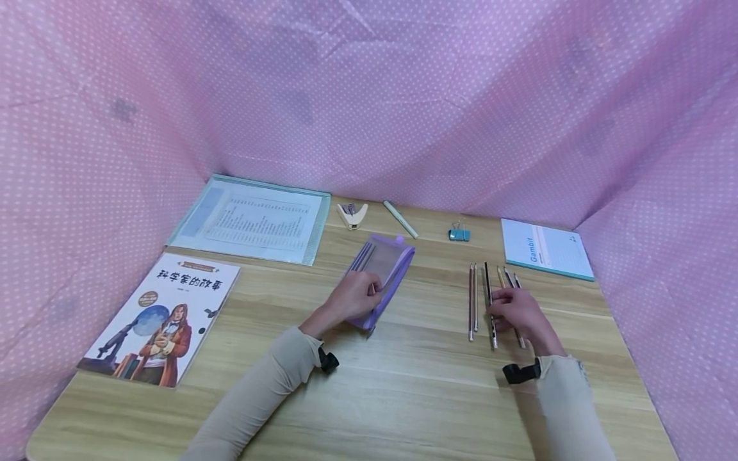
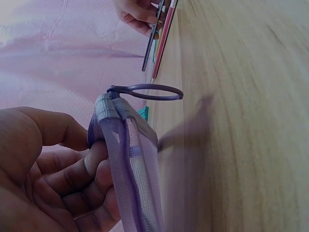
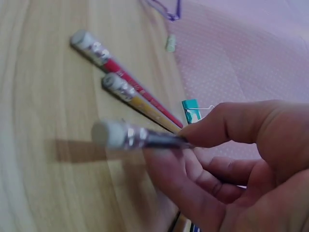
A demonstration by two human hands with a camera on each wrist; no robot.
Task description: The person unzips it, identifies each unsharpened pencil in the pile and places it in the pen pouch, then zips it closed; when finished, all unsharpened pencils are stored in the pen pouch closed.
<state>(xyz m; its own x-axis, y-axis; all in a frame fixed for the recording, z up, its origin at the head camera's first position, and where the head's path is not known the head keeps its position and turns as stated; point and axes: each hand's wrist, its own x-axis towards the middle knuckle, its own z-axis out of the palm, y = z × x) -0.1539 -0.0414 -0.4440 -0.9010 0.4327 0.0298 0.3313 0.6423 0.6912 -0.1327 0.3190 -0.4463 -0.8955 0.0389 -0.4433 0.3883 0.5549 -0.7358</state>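
Observation:
A purple mesh zipper pencil case (image 1: 385,262) is pinched between the thumb and fingers of my left hand (image 1: 357,296). Its ring-shaped zipper pull (image 2: 154,91) sticks out at the near end in the left wrist view. Thumb and forefinger of my right hand (image 1: 521,315) pinch a black pencil (image 1: 490,294), whose white eraser (image 3: 110,134) points at the right wrist camera, raised off the table. Left of it lie a red pencil (image 3: 126,79) and a yellow pencil (image 3: 140,104). Several more pencils (image 1: 510,276) lie partly hidden beneath my right hand.
Along the back are a document folder (image 1: 259,221), a white staple remover (image 1: 352,216), a pale green pen (image 1: 400,219), a teal binder clip (image 1: 459,234) and a notebook (image 1: 546,248). A picture-covered book (image 1: 164,317) lies left. Pink dotted cloth (image 1: 369,96) encloses the wooden table (image 1: 392,403).

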